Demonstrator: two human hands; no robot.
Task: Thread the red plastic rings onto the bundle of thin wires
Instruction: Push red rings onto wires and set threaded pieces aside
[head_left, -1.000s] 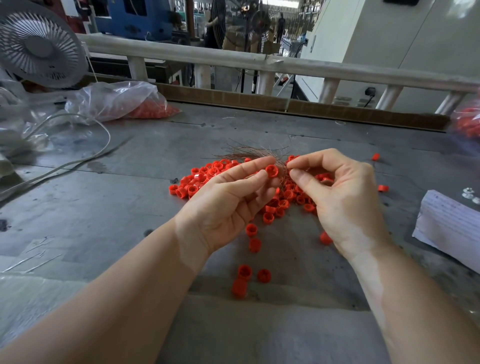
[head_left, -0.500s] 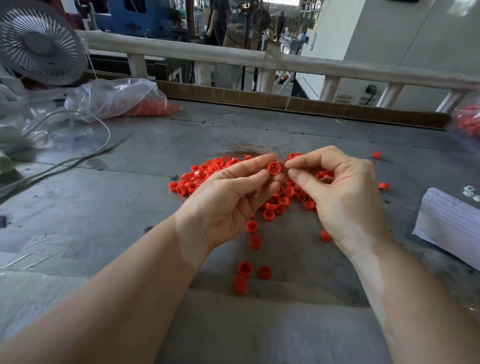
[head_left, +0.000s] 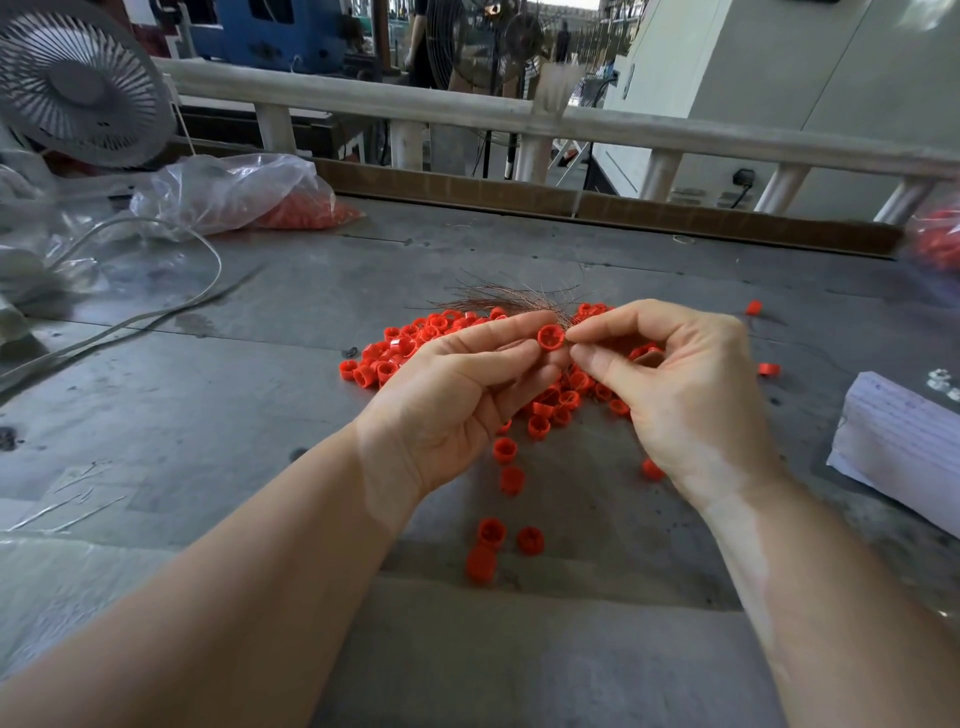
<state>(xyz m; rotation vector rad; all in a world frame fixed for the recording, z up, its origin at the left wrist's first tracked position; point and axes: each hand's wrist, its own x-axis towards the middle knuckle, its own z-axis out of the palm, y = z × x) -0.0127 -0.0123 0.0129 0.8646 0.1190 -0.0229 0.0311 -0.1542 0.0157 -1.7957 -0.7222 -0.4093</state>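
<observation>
The left hand (head_left: 457, 395) pinches one small red plastic ring (head_left: 550, 336); the right hand's (head_left: 685, 384) fingers (head_left: 597, 332) pinch the thin coppery wire bundle (head_left: 511, 296). The wire tips should be kept tight together and aimed squarely at the ring's hole.

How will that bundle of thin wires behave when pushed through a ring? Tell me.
The wire bundle will probably flex: its strands look hair-thin. The loose ends fan out, so some may catch on the red ring held in the left hand. It is likely very light.
</observation>
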